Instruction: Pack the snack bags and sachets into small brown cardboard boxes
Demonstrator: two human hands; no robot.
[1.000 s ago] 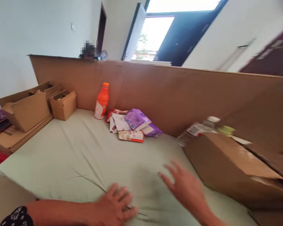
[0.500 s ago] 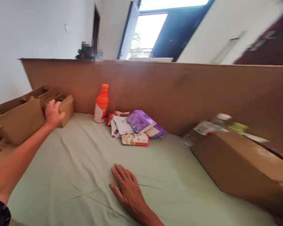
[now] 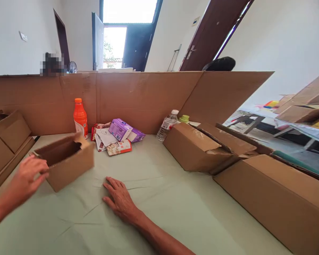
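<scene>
My left hand (image 3: 26, 177) grips the near left edge of a small open cardboard box (image 3: 66, 161), which sits tilted on the pale green cloth (image 3: 162, 202). Flat on the cloth, just right of that box, lies my right hand (image 3: 119, 198) with fingers spread, holding nothing. Behind the box stand an orange bottle (image 3: 80, 117) and a heap of purple and red packets (image 3: 117, 136).
A tall cardboard wall (image 3: 138, 95) runs along the back. A clear water bottle (image 3: 167, 125) leans by a large brown box (image 3: 199, 147); another long box (image 3: 281, 202) lies at the right. Folded cardboard (image 3: 5, 141) is stacked at the left.
My left hand reached to the small box at the far left, took hold of it and pulled it toward me. My right hand settled flat on the cloth. The view swung right.
</scene>
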